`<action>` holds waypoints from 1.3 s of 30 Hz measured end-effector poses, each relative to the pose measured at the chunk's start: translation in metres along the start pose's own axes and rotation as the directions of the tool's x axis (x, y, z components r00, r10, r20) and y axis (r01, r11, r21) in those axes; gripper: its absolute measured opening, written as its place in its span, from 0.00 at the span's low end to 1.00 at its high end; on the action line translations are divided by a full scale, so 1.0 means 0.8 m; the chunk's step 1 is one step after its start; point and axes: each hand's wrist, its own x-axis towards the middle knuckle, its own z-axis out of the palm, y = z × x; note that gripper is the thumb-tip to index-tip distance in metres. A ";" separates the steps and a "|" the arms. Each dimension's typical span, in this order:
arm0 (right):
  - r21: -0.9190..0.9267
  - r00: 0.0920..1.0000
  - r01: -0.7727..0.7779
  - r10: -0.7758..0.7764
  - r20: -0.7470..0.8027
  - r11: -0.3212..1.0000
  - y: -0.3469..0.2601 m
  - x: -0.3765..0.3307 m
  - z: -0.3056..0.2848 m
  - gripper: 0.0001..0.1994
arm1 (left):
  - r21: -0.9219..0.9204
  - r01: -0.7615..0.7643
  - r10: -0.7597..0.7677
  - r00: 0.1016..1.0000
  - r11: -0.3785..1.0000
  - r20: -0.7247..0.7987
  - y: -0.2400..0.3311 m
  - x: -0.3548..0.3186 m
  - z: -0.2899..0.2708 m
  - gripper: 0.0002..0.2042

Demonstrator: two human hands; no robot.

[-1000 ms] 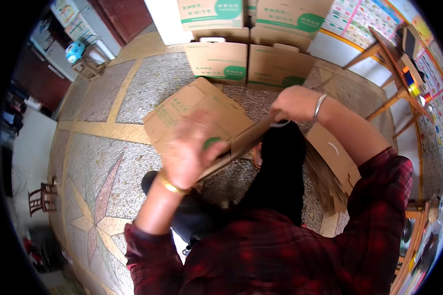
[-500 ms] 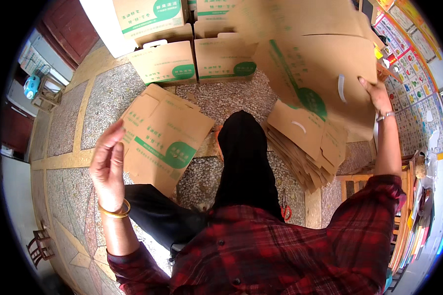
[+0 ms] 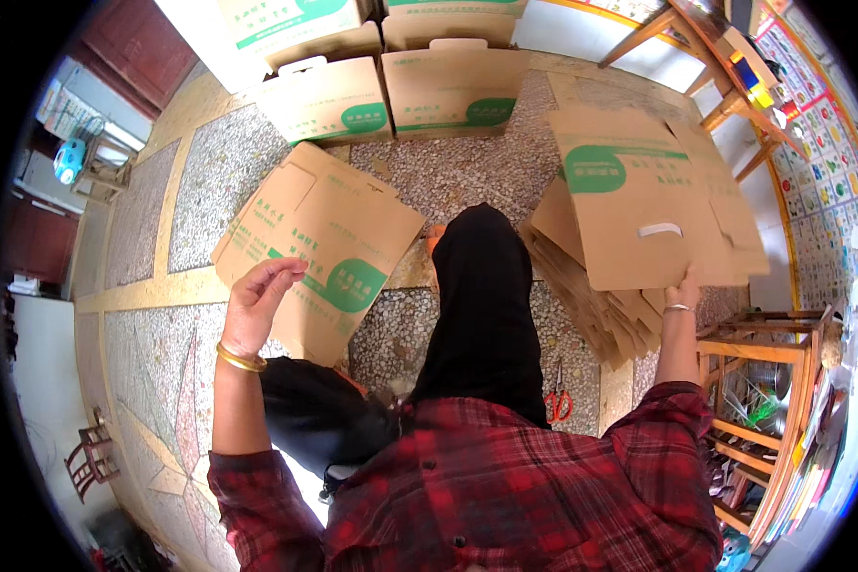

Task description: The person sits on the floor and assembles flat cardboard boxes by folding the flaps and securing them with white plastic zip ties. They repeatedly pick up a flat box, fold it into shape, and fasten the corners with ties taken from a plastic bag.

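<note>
My right hand (image 3: 683,290) grips the lower edge of a flat brown cardboard box blank with a green patch (image 3: 639,195), lifting it off a stack of similar flattened blanks (image 3: 591,305) on my right. My left hand (image 3: 257,303) hovers with fingers apart and holds nothing, just over the edge of another brown and green flattened box (image 3: 343,238) that lies on the stone floor at my left. My black-clad leg (image 3: 481,305) stretches out between the two.
Assembled cardboard boxes (image 3: 453,86) stand in a row at the far side. Red-handled scissors (image 3: 558,400) lie on the floor by my right knee. A wooden rack (image 3: 763,381) stands at the right, a small wooden chair (image 3: 91,458) at the lower left.
My right hand has drawn the raised blank down toward me. My left hand has moved in toward the box on the floor.
</note>
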 end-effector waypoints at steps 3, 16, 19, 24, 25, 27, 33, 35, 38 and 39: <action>-0.150 0.997 -0.069 0.062 -0.054 0.986 0.056 0.010 -0.009 0.16 | -0.039 0.146 -0.149 0.984 0.989 -0.093 -0.026 -0.010 -0.014 0.12; -0.617 0.802 -0.503 0.593 -0.070 0.606 0.184 0.000 -0.041 0.20 | -0.589 0.367 -0.662 0.619 0.720 -0.423 -0.248 -0.087 -0.098 0.15; -0.937 0.845 -0.217 0.533 -0.039 0.275 0.133 -0.056 0.013 0.17 | -0.608 0.480 -0.768 0.486 0.633 -0.417 -0.298 -0.076 -0.090 0.17; -0.767 0.782 -0.091 0.522 0.340 0.635 0.135 -0.012 0.139 0.13 | 0.767 0.553 -0.578 0.758 0.325 -0.301 -0.471 -0.072 -0.090 0.17; -0.657 0.779 -0.079 0.457 0.428 0.750 0.150 -0.050 0.202 0.11 | 0.196 0.869 -0.722 0.489 0.455 -0.489 -0.519 -0.099 -0.085 0.15; -0.479 0.724 0.012 0.323 0.609 0.877 0.127 -0.144 0.295 0.08 | -0.116 0.913 -0.834 0.298 0.391 -0.464 -0.555 -0.097 -0.060 0.13; -0.476 0.230 -0.156 0.500 0.835 0.866 0.140 -0.393 0.405 0.11 | -0.679 0.731 -0.901 -0.244 0.072 -0.358 -0.542 -0.040 0.032 0.16; -0.592 0.187 -0.067 0.593 0.783 0.803 0.197 -0.442 0.400 0.11 | -0.749 0.662 -0.895 -0.315 0.031 -0.316 -0.550 -0.046 0.039 0.17; -0.724 0.214 0.001 0.707 0.674 0.689 0.259 -0.475 0.397 0.10 | -0.821 0.570 -0.897 -0.360 0.007 -0.257 -0.563 -0.065 0.030 0.18; -0.714 0.161 0.027 0.702 0.694 0.700 0.264 -0.481 0.403 0.10 | -0.841 0.541 -0.897 -0.369 0.004 -0.241 -0.567 -0.070 0.029 0.19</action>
